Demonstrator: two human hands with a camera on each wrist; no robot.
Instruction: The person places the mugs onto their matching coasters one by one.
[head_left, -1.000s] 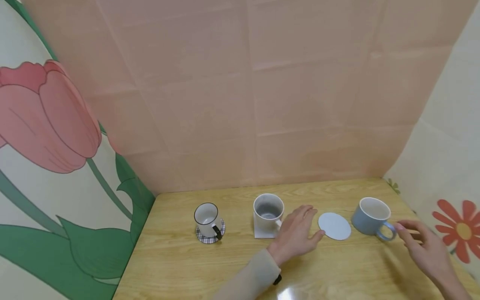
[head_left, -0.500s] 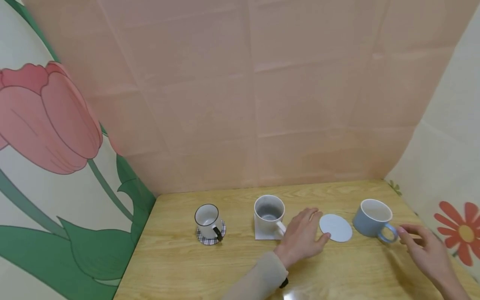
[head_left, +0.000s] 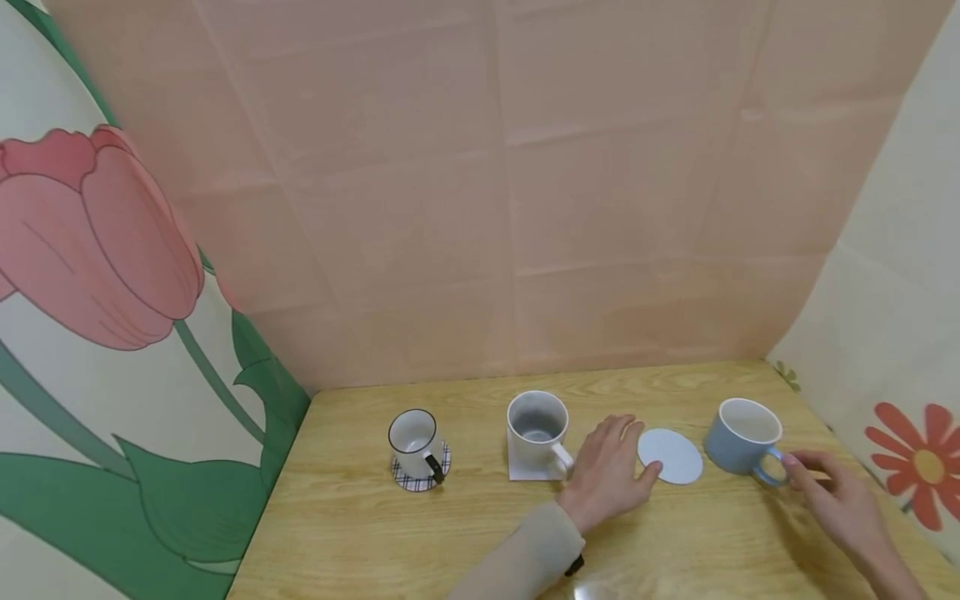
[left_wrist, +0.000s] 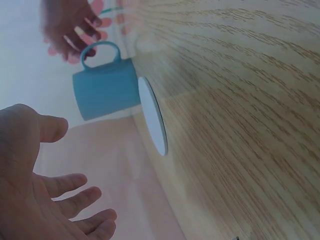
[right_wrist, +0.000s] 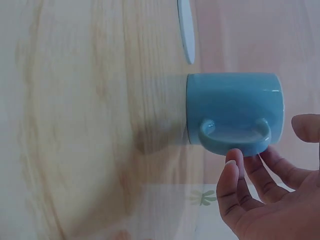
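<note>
A light-blue mug with a pale inside stands upright on the table at the right. My right hand is at its handle. In the right wrist view the fingertips reach right to the handle, while the thumb stays apart from it. To the mug's left lies a round white coaster. My left hand hovers just left of the coaster, its fingers spread and holding nothing. Part of the white mug's handle shows right beside that hand.
A white mug stands on a square white coaster in the middle. Farther left, a white mug with a black rim sits on a round checked coaster. Printed cloths hang behind and beside the wooden table.
My left hand has shifted slightly right toward the round white coaster. My right hand has moved a little left, its fingers closer in at the blue mug's handle. The mugs keep their places.
</note>
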